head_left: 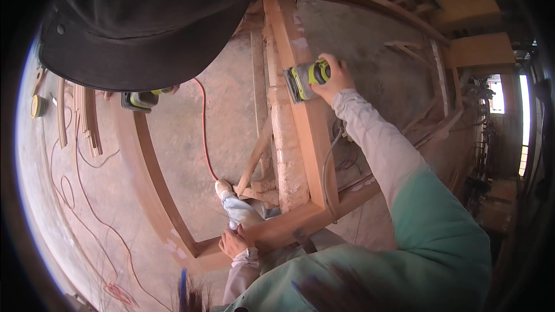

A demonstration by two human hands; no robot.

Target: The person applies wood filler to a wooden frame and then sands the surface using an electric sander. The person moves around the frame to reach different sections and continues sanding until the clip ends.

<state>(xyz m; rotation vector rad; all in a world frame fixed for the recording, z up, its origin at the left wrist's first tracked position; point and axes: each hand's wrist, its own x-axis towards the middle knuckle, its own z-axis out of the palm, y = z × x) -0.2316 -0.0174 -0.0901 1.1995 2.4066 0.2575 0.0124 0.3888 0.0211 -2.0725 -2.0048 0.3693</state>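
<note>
My right hand (332, 78) is wrapped round a green and black power sander (300, 82), whose flat pad sits against the middle rail of a brown wooden frame (315, 156). Down at the near rail, my left hand (233, 242) has its fingers bent over the wood. A grey cable (330, 159) hangs down alongside the middle rail, close to my right forearm. Another similar sander (140, 100) rests on the frame's left rail, gripped by a co-worker's hand, which the cap's brim partly hides.
A person in a black cap (150, 29) leans in at the upper left. Under the frame are wooden supports (254, 159) and a red hose (204, 133). Wood strips (87, 118), a round tin (38, 106) and loose cords (113, 225) lie at the left.
</note>
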